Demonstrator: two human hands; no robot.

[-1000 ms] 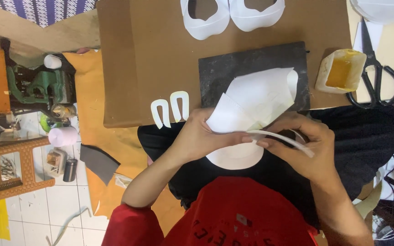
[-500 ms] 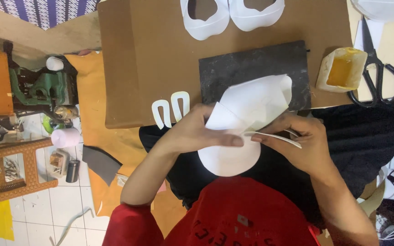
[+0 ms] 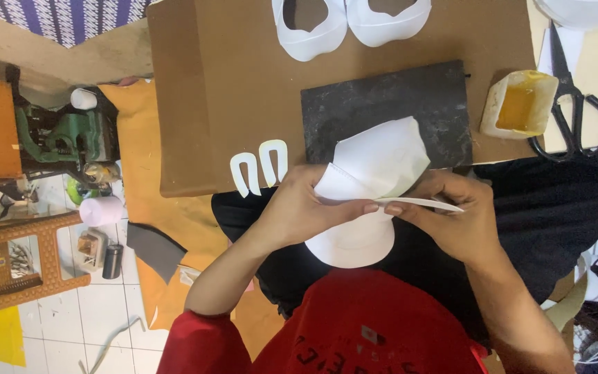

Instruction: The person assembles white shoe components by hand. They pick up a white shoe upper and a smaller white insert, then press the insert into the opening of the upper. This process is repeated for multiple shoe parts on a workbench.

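Your left hand (image 3: 299, 211) and your right hand (image 3: 451, 221) are both closed on the same white shoe piece (image 3: 375, 170). The fingertips of both hands meet at its folded edge and pinch it there, likely to keep the fold tight so it does not spring open. The rest of the white shoe piece sticks out two ways from that pinch: a big curved flap stands up over the dark stone slab (image 3: 389, 104), and a round part hangs down toward your lap. You hold it in the air just above the edge of the brown cardboard work board (image 3: 243, 83), close to you, likely so you can see the fold well. Two small white U-shaped cutouts (image 3: 259, 166) lie just beside your left hand. A yellow glue tub (image 3: 518, 104) and black scissors (image 3: 576, 118) sit well off past your right hand.
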